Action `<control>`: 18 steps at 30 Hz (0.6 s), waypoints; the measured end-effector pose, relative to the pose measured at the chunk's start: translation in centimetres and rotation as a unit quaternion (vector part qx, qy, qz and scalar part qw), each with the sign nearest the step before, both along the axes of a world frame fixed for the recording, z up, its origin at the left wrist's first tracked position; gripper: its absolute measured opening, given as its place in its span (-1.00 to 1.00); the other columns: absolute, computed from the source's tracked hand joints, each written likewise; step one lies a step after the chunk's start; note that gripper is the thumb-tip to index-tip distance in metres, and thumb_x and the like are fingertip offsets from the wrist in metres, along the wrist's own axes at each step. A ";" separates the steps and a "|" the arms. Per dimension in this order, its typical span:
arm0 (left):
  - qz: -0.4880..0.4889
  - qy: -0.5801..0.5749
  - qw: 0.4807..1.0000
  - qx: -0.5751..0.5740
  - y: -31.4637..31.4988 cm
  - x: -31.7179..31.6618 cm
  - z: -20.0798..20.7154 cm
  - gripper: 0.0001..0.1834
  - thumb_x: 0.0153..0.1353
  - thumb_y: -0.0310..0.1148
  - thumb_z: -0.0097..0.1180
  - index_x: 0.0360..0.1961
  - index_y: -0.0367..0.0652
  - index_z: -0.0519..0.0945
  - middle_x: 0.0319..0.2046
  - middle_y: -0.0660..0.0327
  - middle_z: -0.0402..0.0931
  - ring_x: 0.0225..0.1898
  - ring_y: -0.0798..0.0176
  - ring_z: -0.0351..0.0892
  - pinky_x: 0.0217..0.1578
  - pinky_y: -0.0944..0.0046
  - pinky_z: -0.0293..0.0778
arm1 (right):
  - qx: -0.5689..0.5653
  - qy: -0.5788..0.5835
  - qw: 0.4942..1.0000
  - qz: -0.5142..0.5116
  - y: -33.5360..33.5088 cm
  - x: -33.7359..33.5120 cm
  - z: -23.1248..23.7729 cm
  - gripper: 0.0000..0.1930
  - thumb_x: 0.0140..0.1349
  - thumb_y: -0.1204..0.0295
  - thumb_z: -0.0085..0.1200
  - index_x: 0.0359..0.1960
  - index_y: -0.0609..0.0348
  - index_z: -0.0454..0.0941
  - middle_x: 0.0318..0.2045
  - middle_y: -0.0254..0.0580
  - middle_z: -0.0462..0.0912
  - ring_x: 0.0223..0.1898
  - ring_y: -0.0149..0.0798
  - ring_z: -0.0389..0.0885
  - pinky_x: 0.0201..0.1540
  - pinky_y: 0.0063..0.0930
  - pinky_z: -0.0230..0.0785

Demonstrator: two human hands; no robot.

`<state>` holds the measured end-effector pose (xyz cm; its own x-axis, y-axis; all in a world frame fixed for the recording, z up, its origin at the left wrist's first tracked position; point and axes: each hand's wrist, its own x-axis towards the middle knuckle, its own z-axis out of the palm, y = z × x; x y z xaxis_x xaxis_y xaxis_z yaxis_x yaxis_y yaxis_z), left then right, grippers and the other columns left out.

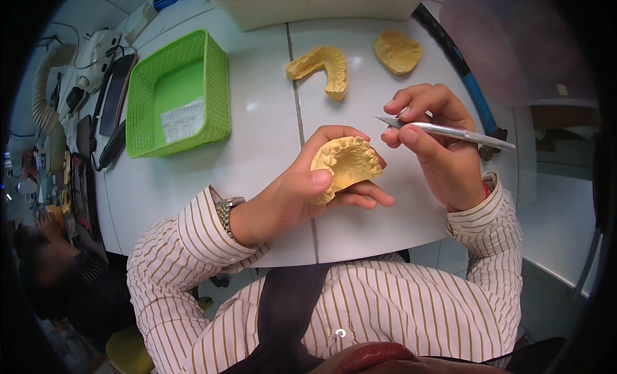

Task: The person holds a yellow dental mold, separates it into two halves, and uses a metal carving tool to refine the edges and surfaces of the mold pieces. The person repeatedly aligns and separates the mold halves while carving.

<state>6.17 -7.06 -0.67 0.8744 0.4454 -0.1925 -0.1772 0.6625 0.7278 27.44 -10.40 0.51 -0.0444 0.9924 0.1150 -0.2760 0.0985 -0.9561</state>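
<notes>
A yellow plaster dental cast (350,165) with a row of teeth faces up in my left hand (292,181). My thumb presses on its left side while the other fingers support it from behind and below. To the right, my right hand (440,126) grips a silver craft knife (463,133) between thumb and fingers. Its pointed blade aims left, above and apart from the cast. Beyond my hands, a horseshoe-shaped yellow cast (324,66) and a rounded yellow cast piece (398,52) lie on the white table (257,207).
A green plastic basket (218,104) with a printed paper slip (183,120) stands at the left. A hammer with a blue-and-black handle (472,94) lies along the right. A pale bin (315,7) sits at the back. Another person (64,264) works at far left.
</notes>
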 end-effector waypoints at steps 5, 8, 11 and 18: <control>0.010 0.016 1.000 0.024 -0.5 0.0 0.3 -0.15 0.15 0.12 0.15 0.27 -0.03 -0.02 0.22 -0.07 0.15 0.18 -0.23 0.36 0.14 0.03 0.41 | 0.065 -0.092 0.994 0.001 -0.2 0.1 -0.2 -0.80 0.11 0.65 0.20 -0.24 0.26 0.48 -0.20 -0.09 0.61 -0.14 -0.28 0.66 -0.10 -0.47 0.56; 0.017 0.001 0.999 0.047 -0.9 -0.2 0.2 -0.11 0.11 0.16 0.19 0.24 -0.05 -0.01 0.22 -0.06 0.14 0.21 -0.20 0.33 0.14 0.00 0.42 | 0.172 -0.224 0.959 0.011 -0.8 0.5 0.4 -0.76 0.07 0.69 0.21 -0.25 0.23 0.45 -0.22 -0.07 0.58 -0.11 -0.20 0.65 -0.03 -0.36 0.57; 0.024 0.022 0.997 0.076 -0.8 -0.1 0.2 -0.04 0.03 0.26 0.19 0.22 -0.09 0.00 0.22 -0.05 0.13 0.20 -0.09 0.34 0.13 0.01 0.42 | 0.256 -0.306 0.917 0.018 -1.1 0.3 1.0 -0.71 0.02 0.73 0.24 -0.25 0.22 0.46 -0.21 -0.07 0.57 -0.06 -0.07 0.64 0.01 -0.27 0.58; 0.046 -0.011 0.991 0.128 -1.1 0.1 -0.8 0.07 -0.09 0.31 0.25 0.20 -0.14 -0.02 0.17 0.04 0.17 0.20 0.15 0.29 0.13 0.08 0.38 | 0.288 -0.341 0.895 -0.005 -2.0 -0.6 1.5 -0.80 -0.03 0.65 0.30 -0.32 0.30 0.61 -0.25 -0.04 0.62 -0.19 -0.14 0.69 -0.13 -0.45 0.62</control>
